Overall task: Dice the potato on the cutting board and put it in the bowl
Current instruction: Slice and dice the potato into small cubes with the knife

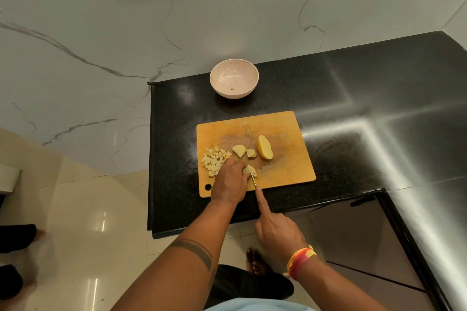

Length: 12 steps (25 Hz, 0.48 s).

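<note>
A wooden cutting board (283,166) lies on the black counter. At its left edge sits a pile of diced potato (213,160). A potato half (264,147) and two smaller potato pieces (239,150) rest mid-board. My left hand (231,179) holds down a potato piece (251,170) near the board's front edge, fingers curled over it. My right hand (275,231) grips a knife (253,180), index finger stretched along its spine, the blade cutting into that piece. A pale pink bowl (234,81) stands behind the board with only a speck inside.
The black counter (353,113) runs right and turns a corner toward me; its left edge drops to a cream tiled floor. A marble wall rises behind. Dark cabinet fronts (358,240) sit below the counter at right. My foot shows on the floor.
</note>
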Motion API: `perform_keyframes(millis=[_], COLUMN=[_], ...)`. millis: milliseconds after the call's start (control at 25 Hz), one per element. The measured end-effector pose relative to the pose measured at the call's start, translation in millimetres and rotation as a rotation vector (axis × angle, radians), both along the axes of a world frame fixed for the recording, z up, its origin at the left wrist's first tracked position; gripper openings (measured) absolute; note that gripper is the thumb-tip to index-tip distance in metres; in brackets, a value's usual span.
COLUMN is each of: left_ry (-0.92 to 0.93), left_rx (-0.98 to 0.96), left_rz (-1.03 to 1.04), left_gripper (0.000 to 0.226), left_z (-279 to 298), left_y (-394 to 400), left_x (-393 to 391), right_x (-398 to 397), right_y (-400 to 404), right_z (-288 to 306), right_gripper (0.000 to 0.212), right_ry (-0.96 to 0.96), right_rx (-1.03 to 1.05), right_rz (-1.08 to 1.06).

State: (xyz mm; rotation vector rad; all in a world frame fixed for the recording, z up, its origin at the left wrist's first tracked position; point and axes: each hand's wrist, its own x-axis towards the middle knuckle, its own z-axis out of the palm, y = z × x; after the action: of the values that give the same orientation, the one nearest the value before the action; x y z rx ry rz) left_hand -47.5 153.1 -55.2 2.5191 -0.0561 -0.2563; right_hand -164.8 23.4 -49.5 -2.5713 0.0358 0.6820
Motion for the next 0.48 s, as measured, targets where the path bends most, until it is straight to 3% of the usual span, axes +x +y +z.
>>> perform_keyframes(millis=[480], left_ry=[0.016], left_rx=[-0.003], left_rz=[0.031], left_gripper=[0.034], left_z=[3], left_y=[4], left_x=[1], right_x=[27], right_y=[10], right_z=[-3], right_gripper=[0.08], right_ry=[-0.059], right_rx=[0.067], right_rz=[-0.014])
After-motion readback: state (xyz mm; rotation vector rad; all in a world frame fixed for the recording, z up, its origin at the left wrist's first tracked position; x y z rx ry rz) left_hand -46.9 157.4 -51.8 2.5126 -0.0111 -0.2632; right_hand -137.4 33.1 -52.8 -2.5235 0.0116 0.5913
